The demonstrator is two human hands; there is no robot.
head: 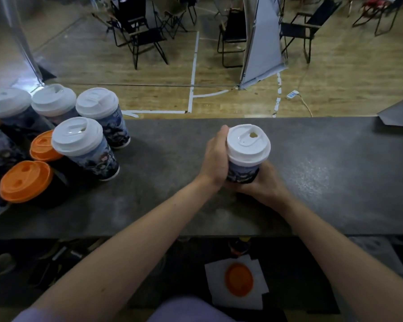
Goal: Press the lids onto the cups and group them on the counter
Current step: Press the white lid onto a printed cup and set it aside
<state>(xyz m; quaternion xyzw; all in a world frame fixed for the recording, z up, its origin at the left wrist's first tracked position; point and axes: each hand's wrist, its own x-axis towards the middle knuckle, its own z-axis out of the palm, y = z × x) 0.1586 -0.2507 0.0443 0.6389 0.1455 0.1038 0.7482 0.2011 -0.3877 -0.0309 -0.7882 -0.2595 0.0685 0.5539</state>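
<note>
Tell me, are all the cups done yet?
Nearly. The group of lidded cups at the counter's left end looks finished, white and orange lids on. Both the left hand and right hand wrap one white-lidded cup, which stands apart mid-counter. It has yet to join the group. No unlidded cups show.

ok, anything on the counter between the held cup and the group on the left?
Nothing visible. The counter is bare between the cup in both hands and the nearest grouped cup.

Bare forearms, no sleeves below elbow; lavender garment [191, 309] at bottom edge
</note>
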